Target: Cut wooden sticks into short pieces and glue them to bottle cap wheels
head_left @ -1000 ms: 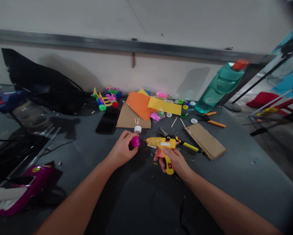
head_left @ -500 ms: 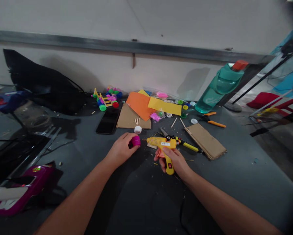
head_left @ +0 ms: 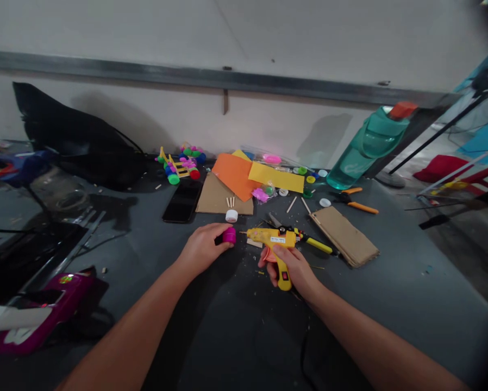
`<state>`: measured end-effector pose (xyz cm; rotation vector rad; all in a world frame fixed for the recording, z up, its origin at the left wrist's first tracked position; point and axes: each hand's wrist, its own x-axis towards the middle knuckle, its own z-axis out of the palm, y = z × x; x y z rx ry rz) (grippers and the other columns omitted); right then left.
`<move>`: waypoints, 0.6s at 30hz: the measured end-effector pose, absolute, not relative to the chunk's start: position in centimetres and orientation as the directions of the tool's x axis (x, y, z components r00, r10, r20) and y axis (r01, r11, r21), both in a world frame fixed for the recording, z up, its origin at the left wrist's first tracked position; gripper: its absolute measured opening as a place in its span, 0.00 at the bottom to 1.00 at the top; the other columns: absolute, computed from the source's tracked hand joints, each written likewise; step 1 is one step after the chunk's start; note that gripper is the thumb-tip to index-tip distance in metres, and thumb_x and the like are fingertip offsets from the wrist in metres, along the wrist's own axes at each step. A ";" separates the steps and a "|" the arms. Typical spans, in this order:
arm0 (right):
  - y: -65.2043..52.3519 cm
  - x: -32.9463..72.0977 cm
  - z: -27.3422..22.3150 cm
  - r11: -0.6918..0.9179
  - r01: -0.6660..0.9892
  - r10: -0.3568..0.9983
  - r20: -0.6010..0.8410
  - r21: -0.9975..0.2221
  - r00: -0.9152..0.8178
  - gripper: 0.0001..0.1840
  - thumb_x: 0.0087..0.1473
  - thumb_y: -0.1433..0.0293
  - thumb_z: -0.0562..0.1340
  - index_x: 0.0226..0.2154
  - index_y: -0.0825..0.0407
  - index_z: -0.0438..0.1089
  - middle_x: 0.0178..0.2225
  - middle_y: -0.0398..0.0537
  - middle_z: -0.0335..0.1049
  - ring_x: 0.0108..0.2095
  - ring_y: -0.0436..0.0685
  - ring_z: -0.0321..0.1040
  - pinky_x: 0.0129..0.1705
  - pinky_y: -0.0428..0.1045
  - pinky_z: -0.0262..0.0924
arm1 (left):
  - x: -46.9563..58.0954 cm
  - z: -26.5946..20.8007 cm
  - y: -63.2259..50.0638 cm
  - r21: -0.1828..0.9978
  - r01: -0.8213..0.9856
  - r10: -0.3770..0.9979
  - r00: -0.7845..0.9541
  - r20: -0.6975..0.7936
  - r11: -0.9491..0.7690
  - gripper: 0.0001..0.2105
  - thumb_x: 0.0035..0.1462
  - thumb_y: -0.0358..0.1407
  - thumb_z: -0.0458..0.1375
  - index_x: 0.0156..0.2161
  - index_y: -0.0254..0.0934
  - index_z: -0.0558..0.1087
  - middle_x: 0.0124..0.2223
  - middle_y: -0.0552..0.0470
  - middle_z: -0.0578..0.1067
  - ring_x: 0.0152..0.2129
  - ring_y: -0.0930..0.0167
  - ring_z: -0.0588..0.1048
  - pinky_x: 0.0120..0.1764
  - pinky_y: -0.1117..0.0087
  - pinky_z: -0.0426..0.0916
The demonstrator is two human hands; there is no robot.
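Between thumb and fingers, my left hand (head_left: 202,247) grips a magenta bottle cap (head_left: 229,235) just above the dark table. My right hand (head_left: 292,265) is wrapped round the handle of a yellow hot glue gun (head_left: 268,237), fingers at its orange trigger. The gun's nozzle points left at the cap, with a small gap between them. Just beyond the cap stands a white bottle cap (head_left: 231,216), close to some short wooden sticks (head_left: 231,202). Under the gun lies a small flat piece of wood (head_left: 254,243).
Behind are cardboard (head_left: 211,196), orange paper (head_left: 232,175), a phone (head_left: 182,201) and a small colourful toy car (head_left: 179,167). To the right lie yellow-handled scissors (head_left: 318,244), folded cardboard (head_left: 345,235), orange-handled pliers (head_left: 360,206) and a teal bottle (head_left: 364,146). A purple device (head_left: 54,312) sits at left.
The whole view has shifted slightly. My hands keep nearly the same pose, with the magenta cap still in the left and the glue gun in the right.
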<state>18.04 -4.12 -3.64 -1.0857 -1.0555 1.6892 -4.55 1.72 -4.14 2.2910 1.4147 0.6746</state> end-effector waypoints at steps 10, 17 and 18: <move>-4.0 18.0 -3.8 -0.318 -0.239 0.928 -0.250 -0.917 -0.276 0.20 0.50 0.55 0.58 0.31 0.56 0.68 0.25 0.48 0.71 0.14 0.45 0.57 0.13 0.42 0.55 | -4.1 -3.7 1.2 0.535 0.749 0.919 0.350 0.183 -0.391 0.22 0.49 0.37 0.59 0.51 0.45 0.64 0.47 0.52 0.74 0.43 0.63 0.71 0.45 0.60 0.64; -3.9 18.1 -3.9 -0.321 -0.252 0.930 -0.254 -0.913 -0.265 0.18 0.49 0.57 0.59 0.33 0.57 0.69 0.25 0.48 0.71 0.14 0.44 0.57 0.14 0.42 0.56 | -4.1 -3.9 1.3 0.576 0.709 0.913 0.300 0.276 -0.407 0.17 0.49 0.38 0.60 0.46 0.42 0.69 0.45 0.50 0.72 0.44 0.64 0.68 0.47 0.60 0.63; -3.9 18.1 -3.9 -0.316 -0.260 0.931 -0.247 -0.912 -0.268 0.19 0.50 0.57 0.59 0.33 0.57 0.69 0.25 0.48 0.71 0.14 0.44 0.57 0.14 0.42 0.57 | -4.0 -3.9 1.3 0.590 0.701 0.916 0.289 0.279 -0.400 0.16 0.49 0.37 0.60 0.45 0.42 0.69 0.44 0.50 0.71 0.43 0.64 0.69 0.46 0.61 0.64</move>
